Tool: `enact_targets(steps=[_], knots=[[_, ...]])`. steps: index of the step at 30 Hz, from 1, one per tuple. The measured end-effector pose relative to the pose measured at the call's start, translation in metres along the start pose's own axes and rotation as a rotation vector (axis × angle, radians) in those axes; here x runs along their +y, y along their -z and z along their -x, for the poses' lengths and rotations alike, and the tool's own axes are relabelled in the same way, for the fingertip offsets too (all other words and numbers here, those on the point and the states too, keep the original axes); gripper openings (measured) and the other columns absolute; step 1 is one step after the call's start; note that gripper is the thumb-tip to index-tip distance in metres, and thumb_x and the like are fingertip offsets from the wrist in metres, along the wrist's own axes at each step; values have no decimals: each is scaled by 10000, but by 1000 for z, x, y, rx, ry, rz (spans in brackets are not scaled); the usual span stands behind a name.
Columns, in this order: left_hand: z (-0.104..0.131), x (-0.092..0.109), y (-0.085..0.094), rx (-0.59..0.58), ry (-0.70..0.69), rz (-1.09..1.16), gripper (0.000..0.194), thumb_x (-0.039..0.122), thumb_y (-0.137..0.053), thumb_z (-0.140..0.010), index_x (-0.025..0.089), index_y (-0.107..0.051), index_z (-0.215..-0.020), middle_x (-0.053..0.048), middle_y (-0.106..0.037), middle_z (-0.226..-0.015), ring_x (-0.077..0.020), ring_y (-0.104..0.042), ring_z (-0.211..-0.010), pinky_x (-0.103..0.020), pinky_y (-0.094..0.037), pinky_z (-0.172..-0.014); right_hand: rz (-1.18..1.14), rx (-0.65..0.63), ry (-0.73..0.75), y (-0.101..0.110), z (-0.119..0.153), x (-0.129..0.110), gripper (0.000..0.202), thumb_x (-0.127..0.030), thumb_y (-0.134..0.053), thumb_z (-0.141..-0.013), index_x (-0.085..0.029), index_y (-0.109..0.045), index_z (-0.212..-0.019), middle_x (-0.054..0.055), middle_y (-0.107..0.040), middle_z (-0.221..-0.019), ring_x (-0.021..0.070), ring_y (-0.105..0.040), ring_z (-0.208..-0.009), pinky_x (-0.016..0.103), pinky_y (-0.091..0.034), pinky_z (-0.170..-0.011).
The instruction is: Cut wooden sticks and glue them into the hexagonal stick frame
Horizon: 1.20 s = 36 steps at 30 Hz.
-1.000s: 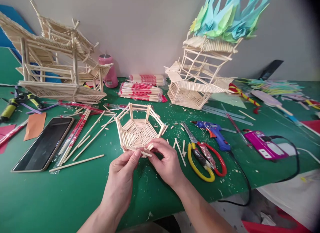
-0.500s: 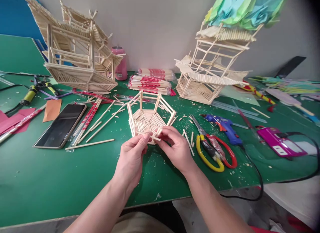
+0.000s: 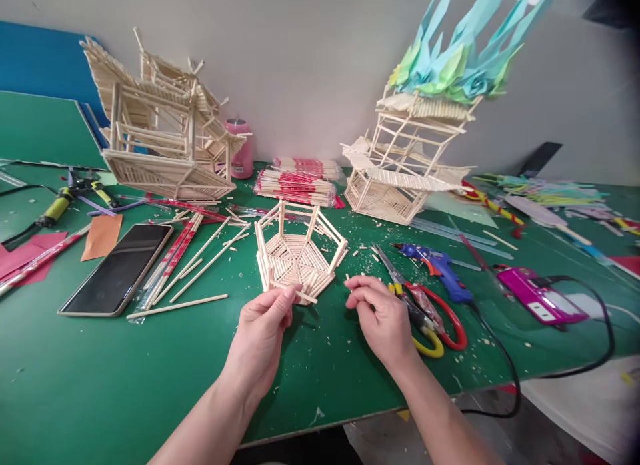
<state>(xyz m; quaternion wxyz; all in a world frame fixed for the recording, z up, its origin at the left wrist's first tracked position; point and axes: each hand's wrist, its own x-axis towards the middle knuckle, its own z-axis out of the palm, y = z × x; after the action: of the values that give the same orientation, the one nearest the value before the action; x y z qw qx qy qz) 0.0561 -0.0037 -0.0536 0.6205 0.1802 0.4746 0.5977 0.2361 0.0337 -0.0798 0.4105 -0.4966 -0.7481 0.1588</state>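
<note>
A small open frame of wooden sticks (image 3: 299, 255) with a slatted, many-sided floor rests on the green table. At its near edge, my left hand (image 3: 267, 325) pinches a short wooden stick (image 3: 306, 296) between thumb and fingers. Right of the frame and apart from it, my right hand (image 3: 383, 315) has its fingers curled; a small pale tip shows by the fingertips, too small to identify. Scissors with yellow and red handles (image 3: 453, 322) lie just beyond my right hand, partly covered by it. A blue glue gun (image 3: 443, 268) lies behind them.
Large stick models stand at the back left (image 3: 155, 132) and back right (image 3: 415, 152). Stick bundles (image 3: 295, 187) and a pink bottle (image 3: 243, 152) are between them. At left lie a phone (image 3: 117, 268) and loose sticks (image 3: 200, 268); at right, a purple device (image 3: 540, 295) with a cable.
My right hand has moved away from the frame to the right, towards the scissors. My left hand still holds its stick at the near edge. The view has shifted slightly.
</note>
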Motion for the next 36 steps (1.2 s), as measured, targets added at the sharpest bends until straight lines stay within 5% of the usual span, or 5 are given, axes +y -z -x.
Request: enact_targets(steps=[13, 19, 25, 31, 36], knots=[[2, -1, 4, -27, 26, -4, 264, 393, -779, -603, 147, -760, -697, 13, -513, -568, -101, -343, -584, -231, -297, -573, -265, 24, -280, 14, -5, -28, 477, -341, -603, -803, -218, -467, -1243, 85, -640, -944, 215, -625, -834, 347, -537, -664], [0, -3, 4, -40, 58, 25, 272, 399, -791, -585, 153, -755, -697, -3, -589, -671, -89, -367, -615, -207, -316, -600, -235, 64, -258, 13, -2, -30, 438, -277, -583, -818, -236, -473, -1240, 50, -637, -888, 182, -603, -773, 345, -510, -691], [0, -4, 4, -41, 37, 37, 284, 414, -793, -571, 152, -746, -671, 4, -565, -631, -86, -369, -595, -209, -311, -586, -263, -177, -274, 14, -5, -20, 227, -321, -507, -874, -216, -628, -1035, 4, -624, -694, 151, -604, -631, 282, -515, -608], [1, -5, 3, -52, 5, 26, 259, 399, -769, -609, 145, -721, -617, 32, -465, -523, -94, -334, -569, -224, -282, -557, -123, -231, -87, -18, -5, -26, 404, -203, -595, -796, -191, -529, -1194, 62, -610, -971, 161, -581, -698, 281, -497, -606], [1, -5, 2, -53, -25, 17, 234, 367, -741, -655, 141, -708, -605, 32, -459, -544, -97, -330, -581, -227, -280, -564, -232, -274, -29, -35, -10, -37, 145, -206, -558, -834, -188, -632, -958, 60, -627, -906, 190, -609, -827, 284, -496, -720]])
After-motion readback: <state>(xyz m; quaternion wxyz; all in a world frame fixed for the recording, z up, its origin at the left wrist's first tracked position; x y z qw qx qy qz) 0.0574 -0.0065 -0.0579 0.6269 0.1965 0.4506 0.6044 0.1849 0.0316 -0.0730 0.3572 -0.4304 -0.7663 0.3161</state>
